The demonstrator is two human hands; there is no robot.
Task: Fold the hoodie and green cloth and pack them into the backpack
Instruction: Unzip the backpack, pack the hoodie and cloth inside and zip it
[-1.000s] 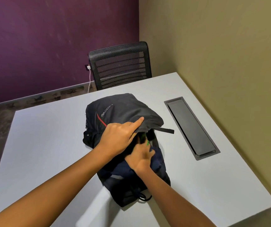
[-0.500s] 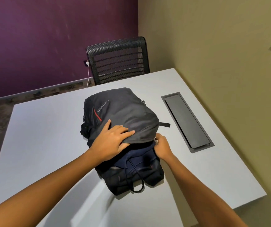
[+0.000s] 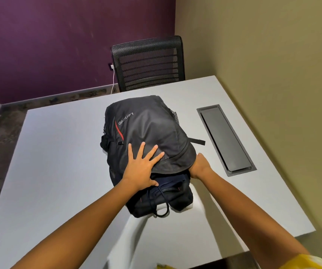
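- Left hand lies flat on the dark grey nylon backpack, fingers straight and spread, palm pressing the front flap down — it grips nothing.
- Right hand sits at the right edge of the flap, fingertips tucked under the rim; whether it pinches a zip pull or only the fabric, I cannot tell.
- The step in hand, as I read it, is closing up: the packing looks done and the flap is being pressed over the opening.
- The backpack lies front-up in the middle of the pale grey table, its printed logo facing the far side, top end towards the person.
- What is inside — a fold of navy blue hoodie fabric shows in the mouth just below the flap, between the two hands. No green cloth is visible; it is either deeper in the bag or hidden by the flap.
- Next move calls for holding the flap down with the left palm while the right draws the zip round the top curve, keeping the navy fabric clear of the teeth so it does not snag.
- A black cord loop trails from the near end onto the table.
- To the right, well apart from the bag, a dark rectangular cable hatch is set in the tabletop; a black mesh office chair stands at the far side.
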